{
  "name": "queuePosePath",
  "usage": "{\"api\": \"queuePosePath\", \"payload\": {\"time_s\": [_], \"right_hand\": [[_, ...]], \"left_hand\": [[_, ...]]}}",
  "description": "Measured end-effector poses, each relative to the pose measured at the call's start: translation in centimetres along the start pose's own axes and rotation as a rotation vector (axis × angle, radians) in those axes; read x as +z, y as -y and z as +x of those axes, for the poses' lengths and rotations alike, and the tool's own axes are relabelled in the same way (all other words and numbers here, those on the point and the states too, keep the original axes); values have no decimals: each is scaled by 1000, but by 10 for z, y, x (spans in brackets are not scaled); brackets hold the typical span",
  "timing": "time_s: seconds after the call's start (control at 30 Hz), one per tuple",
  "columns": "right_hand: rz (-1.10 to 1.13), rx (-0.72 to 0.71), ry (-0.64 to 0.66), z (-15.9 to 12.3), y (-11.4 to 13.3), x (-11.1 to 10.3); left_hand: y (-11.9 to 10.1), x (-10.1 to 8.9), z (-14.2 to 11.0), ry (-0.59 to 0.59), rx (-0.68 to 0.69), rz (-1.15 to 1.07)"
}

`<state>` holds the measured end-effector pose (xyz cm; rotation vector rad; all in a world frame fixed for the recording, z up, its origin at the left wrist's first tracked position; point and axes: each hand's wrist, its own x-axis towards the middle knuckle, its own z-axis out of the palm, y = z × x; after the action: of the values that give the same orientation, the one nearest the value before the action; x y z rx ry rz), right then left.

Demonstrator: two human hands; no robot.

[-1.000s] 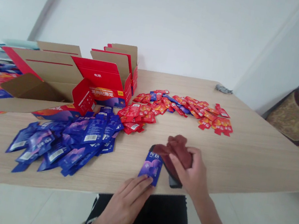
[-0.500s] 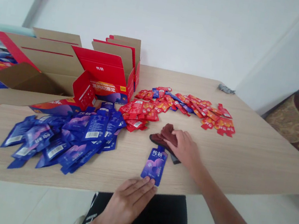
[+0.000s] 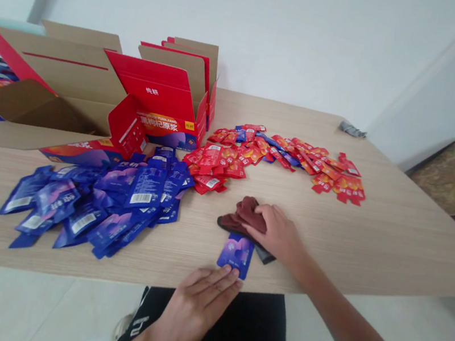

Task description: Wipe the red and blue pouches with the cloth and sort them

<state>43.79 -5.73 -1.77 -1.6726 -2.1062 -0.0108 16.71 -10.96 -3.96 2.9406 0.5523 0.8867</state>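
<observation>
A blue-purple pouch [image 3: 236, 254] lies flat near the table's front edge. The outstretched fingers of my left hand [image 3: 200, 304] press on its lower end. My right hand [image 3: 280, 233] grips a bunched brown cloth [image 3: 246, 214] with dark edging, which rests over the pouch's upper part and hides its spout. A dark grey piece of the cloth sticks out below my right fingers. To the left spreads a heap of blue pouches [image 3: 118, 205], and beyond the cloth is a pile of red pouches [image 3: 211, 162].
Open red cardboard boxes [image 3: 149, 89] stand at the back left, behind the blue heap. A row of red and blue pouches [image 3: 299, 156] runs along the back of the table [image 3: 393, 243]. A small grey crumpled item [image 3: 351, 129] lies at the far right corner.
My right hand has drawn the brown cloth toward me, over the pouch's spout and printed upper part. My left hand stays on the pouch's lower end. The view has tilted slightly.
</observation>
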Motion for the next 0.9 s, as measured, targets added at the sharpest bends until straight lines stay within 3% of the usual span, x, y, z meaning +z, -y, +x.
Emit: {"api": "queuePosePath", "payload": {"time_s": [0.1, 0.23, 0.27, 0.37, 0.47, 0.6, 0.73, 0.9], "right_hand": [[-85, 67, -113, 17, -14, -10], [25, 97, -313, -1, 12, -26], [80, 43, -288, -11, 23, -27], [210, -179, -24, -37, 50, -23], [211, -220, 81, -43, 51, -10], [53, -51, -19, -14, 19, 1], [-68, 115, -177, 11, -12, -5], [65, 429, -502, -10, -16, -20]], "left_hand": [[1, 0, 2, -37, -13, -8], [0, 3, 0, -47, -27, -24], [0, 4, -1, -39, -32, -31], [-2, 6, -3, -33, -66, -71], [-2, 6, -4, -28, -81, -86], [-1, 3, -1, -31, -21, -32], [2, -2, 2, -41, 11, 2], [5, -11, 7, 4, 13, -11]]}}
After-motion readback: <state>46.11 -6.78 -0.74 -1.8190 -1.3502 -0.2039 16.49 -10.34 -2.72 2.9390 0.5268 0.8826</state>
